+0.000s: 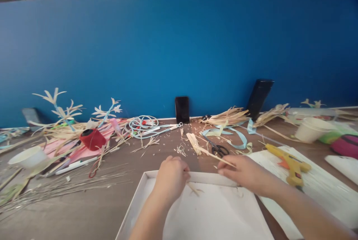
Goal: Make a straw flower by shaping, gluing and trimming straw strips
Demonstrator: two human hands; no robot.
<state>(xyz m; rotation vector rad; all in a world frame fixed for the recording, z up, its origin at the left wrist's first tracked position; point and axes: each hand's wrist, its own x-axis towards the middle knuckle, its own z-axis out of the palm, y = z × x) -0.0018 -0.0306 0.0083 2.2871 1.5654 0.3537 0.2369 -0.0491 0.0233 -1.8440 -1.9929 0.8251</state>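
Observation:
My right hand (246, 173) is closed around the thin end of a pale dried-husk stem (214, 155). The stem slants up and left to a wider, flared husk piece (192, 141). My left hand (172, 176) has its fingers curled together over the left part of an open white box (148, 174); what they grip, if anything, is hidden. Just below those fingertips a small scrap of husk (193, 188) shows against the box's white floor. Behind the stem lie black-handled scissors (220, 151), partly covered by it.
A yellow glue gun (293, 165) rests on white paper at right, near a white cup (313, 130). Light-blue ribbon (242, 141) and husk bundles (228, 116) lie behind. A red thread spool (92, 139), thin wires (84, 184) and a white bowl (28, 157) are left. A blue partition (179, 46) stands behind.

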